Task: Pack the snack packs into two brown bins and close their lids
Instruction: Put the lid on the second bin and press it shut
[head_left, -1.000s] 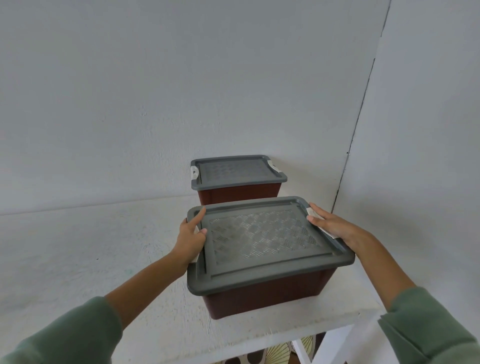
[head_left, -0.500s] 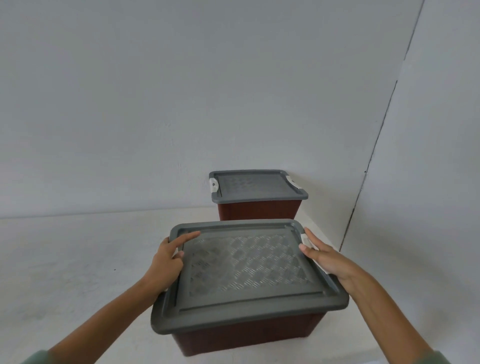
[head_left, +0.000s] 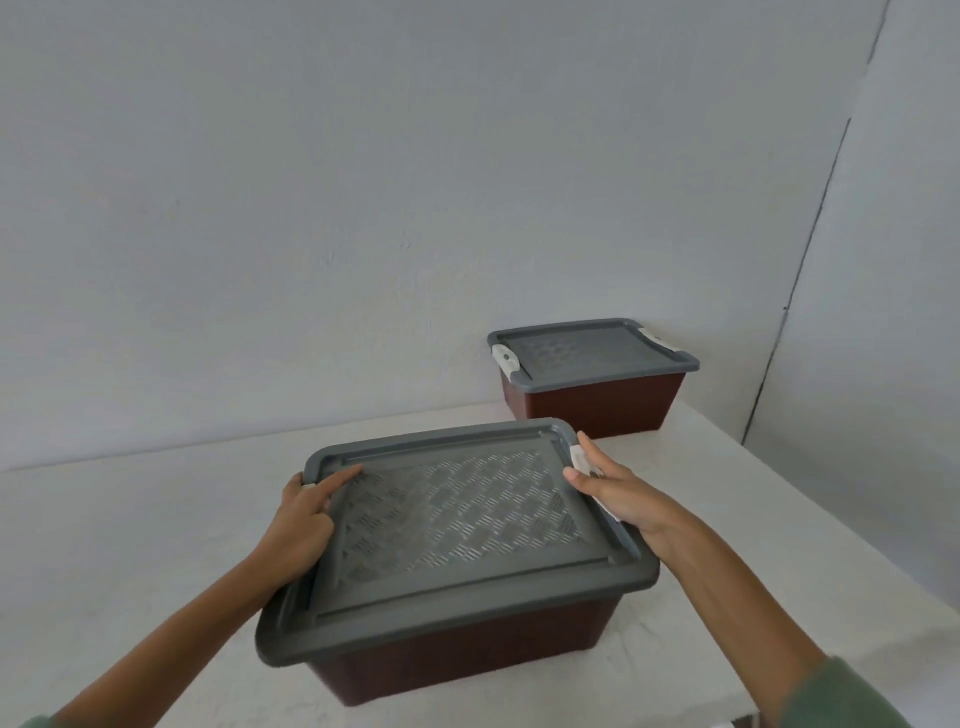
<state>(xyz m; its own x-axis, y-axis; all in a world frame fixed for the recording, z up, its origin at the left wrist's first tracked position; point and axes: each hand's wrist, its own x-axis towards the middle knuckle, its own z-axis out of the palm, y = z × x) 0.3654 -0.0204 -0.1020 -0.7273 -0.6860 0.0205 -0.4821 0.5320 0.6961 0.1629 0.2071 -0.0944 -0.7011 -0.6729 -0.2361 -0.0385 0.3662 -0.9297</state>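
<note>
A brown bin (head_left: 467, 654) with a grey lid (head_left: 457, 519) on it stands near me on the white table. My left hand (head_left: 301, 525) grips the lid's left edge over its white latch, fingers curled, forefinger stretched onto the lid. My right hand (head_left: 618, 493) holds the right edge over the other white latch (head_left: 581, 457), thumb on the lid. A second brown bin (head_left: 597, 405) stands at the back right by the wall, its grey lid (head_left: 587, 353) on and both white latches down. No snack packs show.
The white table (head_left: 130, 545) runs left and back to a grey wall. A second wall closes the right side, meeting the first in a corner behind the far bin. The table's right edge (head_left: 831, 545) lies close to my right arm.
The near bin now sits further left of the far bin and closer to me; the view has shifted. Both hands stay on the lid's two ends.
</note>
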